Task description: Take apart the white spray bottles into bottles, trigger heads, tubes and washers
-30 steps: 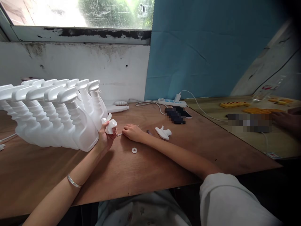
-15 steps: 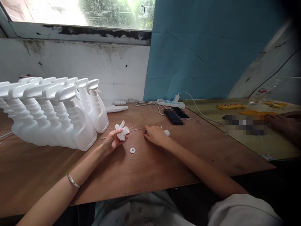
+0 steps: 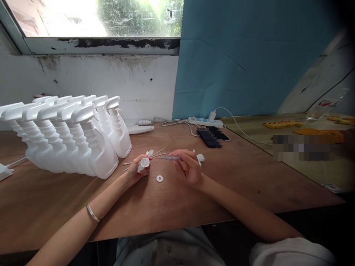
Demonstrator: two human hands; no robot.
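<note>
My left hand [image 3: 137, 169] is closed around a white trigger spray head [image 3: 144, 163], its round collar turned up towards me. Between the fingers of my right hand [image 3: 189, 167] is a slim screwdriver [image 3: 172, 157] with a translucent greyish handle, its thin shaft pointing left at the spray head, a small gap apart. On the table below lies a flat white ring washer [image 3: 159, 178]. Thin white dip tubes [image 3: 159, 152] lie behind my left hand. Another white spray part [image 3: 200, 159] sits just beyond my right hand, partly hidden by it.
Several white spray bottles [image 3: 101, 151] stand in rows at the left of the wooden table [image 3: 155, 210]. At the back are a power strip [image 3: 206, 122], cables and phones [image 3: 212, 136]. Yellow pieces [image 3: 283, 124] and a clear bottle [image 3: 321, 109] are on the right table, beside another person's blurred hand.
My right hand has lifted from the table with the screwdriver and turned towards the spray head. My left hand has rotated the spray head so its collar opening shows. The view has shifted slightly.
</note>
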